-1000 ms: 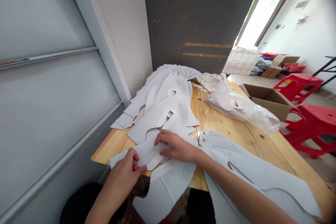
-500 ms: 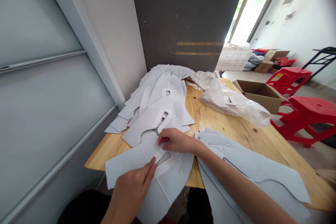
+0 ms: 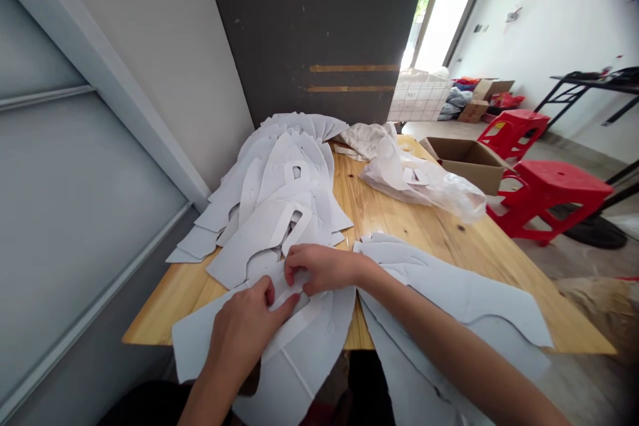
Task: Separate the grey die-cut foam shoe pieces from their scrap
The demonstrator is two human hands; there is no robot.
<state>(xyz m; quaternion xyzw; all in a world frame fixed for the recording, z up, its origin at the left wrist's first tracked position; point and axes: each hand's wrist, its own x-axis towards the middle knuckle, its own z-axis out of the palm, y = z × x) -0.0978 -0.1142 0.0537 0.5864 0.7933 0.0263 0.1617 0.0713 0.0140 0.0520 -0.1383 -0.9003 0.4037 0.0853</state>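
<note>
**1. Hands.** L hand (image 3: 239, 329) and R hand (image 3: 324, 267) work together at table-front, knuckles nearly touching. Both are bent inward over one white cut-out (image 3: 294, 373).

**2. Finger state.** L fingers (image 3: 279, 303) are flexed, tips pressed down on cut-out. R fingers (image 3: 299, 267) are curled, tips bearing on same area. Neither hand is released: both appear to pinch the cut-out, though the contact under the fingertips is hidden, so exact grip cannot be confirmed.

**3. Location of item.** Cut-out lies directly beneath the fingers, its far part on table edge and its near part hanging off toward the wearer, below the L wrist.

**4. Surroundings.** Pile (image 3: 269, 193) of similar cut-outs, fanned, lies just beyond the fingertips, on the L side. R stack (image 3: 449, 293) lies beside and under the R forearm. Wood table (image 3: 479, 266) extends past the R fingers. Plastic bag (image 3: 419, 183) lies farther out from the fingers, near the far table end. Carton (image 3: 464, 163) and red stools (image 3: 544, 196) stand beyond the table, well apart from the hands.

**5. Step in hand (judged).** Appears to be handling a single cut-out at the table-front, w/ both hands on it.

**6. Next-move requirement (judged).** Any shift of the piece calls for an even grip by both hands, since the thin sheet sags where unsupported.
</note>
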